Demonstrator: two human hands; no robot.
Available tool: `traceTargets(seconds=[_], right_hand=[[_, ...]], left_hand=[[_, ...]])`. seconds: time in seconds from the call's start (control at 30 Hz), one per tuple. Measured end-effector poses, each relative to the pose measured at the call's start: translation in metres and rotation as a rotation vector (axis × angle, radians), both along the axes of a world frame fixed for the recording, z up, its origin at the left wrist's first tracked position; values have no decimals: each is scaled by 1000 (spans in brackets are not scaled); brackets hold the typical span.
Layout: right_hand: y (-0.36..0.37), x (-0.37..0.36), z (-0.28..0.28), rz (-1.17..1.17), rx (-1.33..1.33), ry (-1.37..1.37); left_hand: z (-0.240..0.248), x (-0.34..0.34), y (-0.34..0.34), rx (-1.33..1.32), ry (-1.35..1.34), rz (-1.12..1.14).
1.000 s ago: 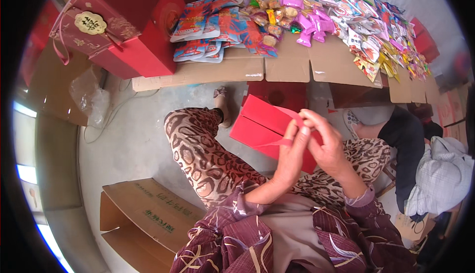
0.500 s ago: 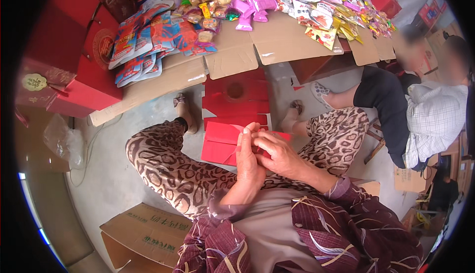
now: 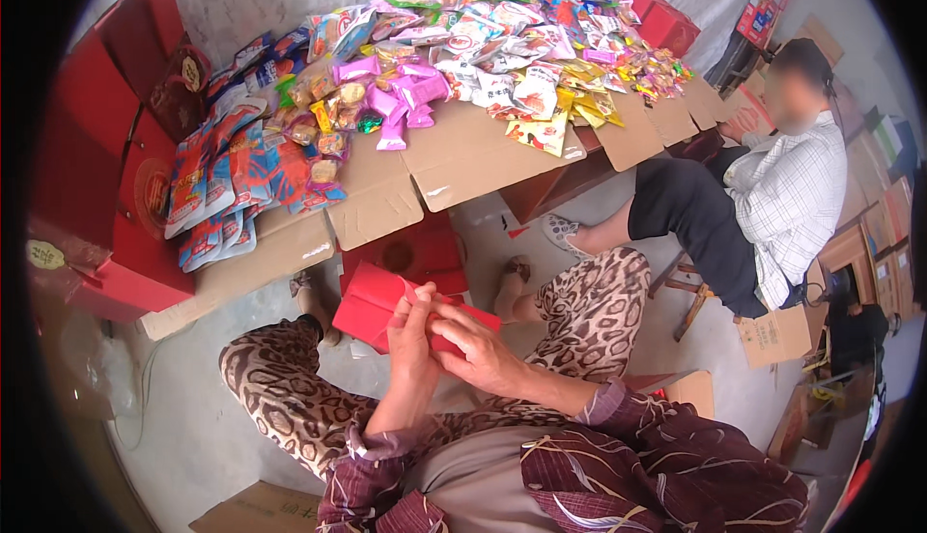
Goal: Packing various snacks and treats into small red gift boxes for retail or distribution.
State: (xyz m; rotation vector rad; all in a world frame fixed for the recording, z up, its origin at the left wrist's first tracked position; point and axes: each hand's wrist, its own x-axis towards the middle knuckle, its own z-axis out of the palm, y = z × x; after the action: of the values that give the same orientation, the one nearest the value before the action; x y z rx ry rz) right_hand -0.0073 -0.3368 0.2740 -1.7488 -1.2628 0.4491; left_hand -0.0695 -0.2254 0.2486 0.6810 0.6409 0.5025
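A folded red cardboard box is held above my knees, its near side turned toward me. My left hand grips it upright at the near edge, thumb and fingertips pressed at the top. From the right, my right hand closes on the same edge, its fingers curled against the left one's. The fingers cover part of the box, so any small thing between them is hidden. Beyond it, another red box rests on the floor at the table's edge.
A cardboard-covered table carries heaps of packaged snacks. Tall red gift boxes stand at left. A co-worker sits at right on a wooden stool. An open carton lies at lower left.
The view has tilted up and turned right, showing more of the table and the co-worker. My hands stay on the red box, which is raised and slanted slightly.
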Motion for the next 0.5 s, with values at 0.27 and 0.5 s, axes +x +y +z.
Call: traceTargets(seconds=[0.27,0.5], right_hand=[[-13,1,-49,-48,-92,96],[-22,-21,-87,27,-216,271]], left_hand=[[-102,9,42,-104,175,30],[-118,9,41,30,165,6]])
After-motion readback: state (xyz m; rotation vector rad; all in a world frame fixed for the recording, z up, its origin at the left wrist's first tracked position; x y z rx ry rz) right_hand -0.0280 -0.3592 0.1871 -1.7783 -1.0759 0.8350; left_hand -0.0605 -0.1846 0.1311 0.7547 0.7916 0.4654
